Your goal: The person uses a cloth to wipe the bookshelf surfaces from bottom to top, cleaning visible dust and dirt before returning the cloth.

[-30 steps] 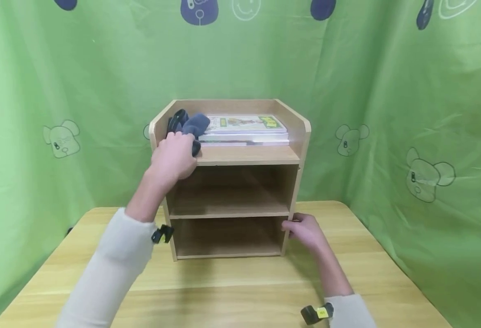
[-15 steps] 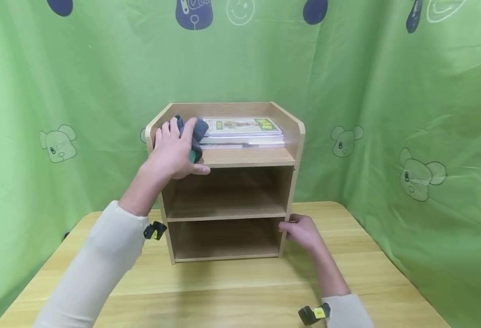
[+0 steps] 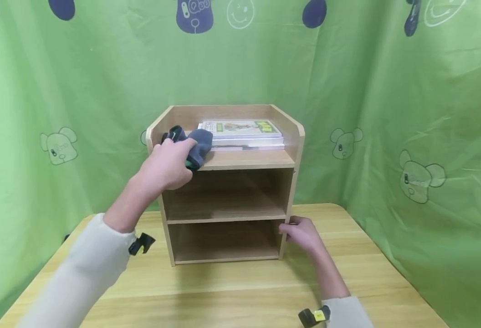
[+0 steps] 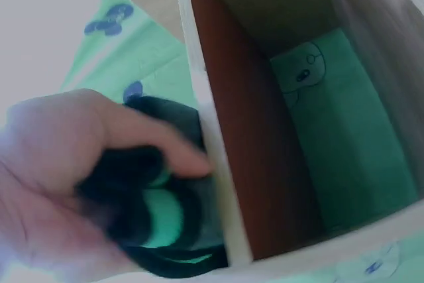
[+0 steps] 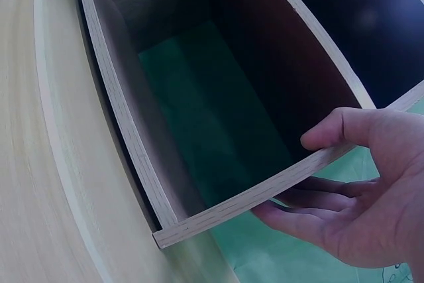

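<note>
A small wooden shelf unit stands on the table, with two compartments under its top shelf. My left hand grips a dark blue-grey fabric bundle at the left of the top shelf. In the left wrist view, green bands show on the black bundle, and some fingers are hidden behind it. Beside it lies a stack of books. Low on the unit's right side, my right hand holds the edge of the side panel, thumb inside and fingers outside.
Both lower compartments face me, open at the front. The wooden table extends in front and to both sides. Green curtains with printed cartoon figures hang behind and along the sides.
My left hand spread its fingers over the fabric bundle, then closed on it again. The bundle has shifted slightly toward the shelf's front. My right hand keeps its hold on the side panel.
</note>
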The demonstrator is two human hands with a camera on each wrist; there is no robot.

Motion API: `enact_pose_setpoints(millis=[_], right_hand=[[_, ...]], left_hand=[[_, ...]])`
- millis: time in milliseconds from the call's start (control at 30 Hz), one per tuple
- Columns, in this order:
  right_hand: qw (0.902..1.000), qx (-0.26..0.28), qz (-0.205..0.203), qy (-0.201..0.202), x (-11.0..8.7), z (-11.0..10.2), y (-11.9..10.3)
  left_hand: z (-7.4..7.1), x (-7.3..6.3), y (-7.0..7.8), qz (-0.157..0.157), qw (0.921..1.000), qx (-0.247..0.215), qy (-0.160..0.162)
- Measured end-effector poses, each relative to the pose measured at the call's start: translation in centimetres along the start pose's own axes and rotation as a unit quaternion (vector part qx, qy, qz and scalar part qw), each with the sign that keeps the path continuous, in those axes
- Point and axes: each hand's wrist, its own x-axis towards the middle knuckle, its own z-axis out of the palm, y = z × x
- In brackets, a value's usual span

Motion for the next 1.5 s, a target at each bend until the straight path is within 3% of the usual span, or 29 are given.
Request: enact_pose_setpoints(millis=[133,233,367,467,500,567,667,733,800,1000,1100,1333,1500], right_hand=[[1.0000,-0.009,0.000,0.004,0.0,0.0,0.0],[1.0000,-0.008,-0.001,0.004,0.0,0.0,-0.1],[1.0000,-0.004,-0.001,0.002,0.1,0.0,-0.1],[1.0000,-0.003,0.000,0.003,0.0,0.0,0.0],[1.0000,-0.004,0.001,0.003,0.0,0.0,0.0],[1.0000,-0.001,0.001,0.001,-0.1,0.1,0.0],[1.0000,0.001,0.001,-0.002,-0.1,0.2,0.1],[1.0000,0.002,0.000,-0.002,-0.1,0.2,0.0],[1.0000,-0.002,0.000,-0.001,0.0,0.2,0.0],[1.0000,-0.005,0.005,0.002,0.1,0.2,-0.1],[0.9999,0.007,0.007,-0.001,0.1,0.3,-0.1],[0.9999,0.014,0.001,0.001,0.2,0.2,-0.3],[0.9999,0.011,0.007,0.004,0.0,0.1,0.0]], left_hand=[[-1.9,-1.2,0.5,0.009,0.9969,-0.040,0.067],[-3.9,-1.7,0.6,0.010,0.9881,-0.065,0.139],[-6.0,-1.2,0.0,0.013,0.9686,-0.037,0.246],[-6.2,-0.2,-1.2,0.013,0.9606,-0.014,0.277],[-6.0,0.2,-1.7,0.012,0.9611,-0.010,0.276],[-5.3,0.7,-2.9,0.004,0.9693,-0.006,0.246],[-4.1,1.1,-4.3,-0.017,0.9861,-0.014,0.165],[-3.6,1.1,-4.8,-0.037,0.9925,-0.023,0.114],[-3.2,1.0,-5.0,-0.041,0.9949,-0.029,0.088],[-2.7,0.4,-4.1,-0.032,0.9981,-0.016,0.051],[-2.4,0.2,-3.7,-0.037,0.9980,-0.019,0.048],[-1.8,1.3,-3.9,-0.049,0.9907,0.019,0.126],[-1.8,3.3,-3.6,-0.085,0.9906,0.032,0.102]])
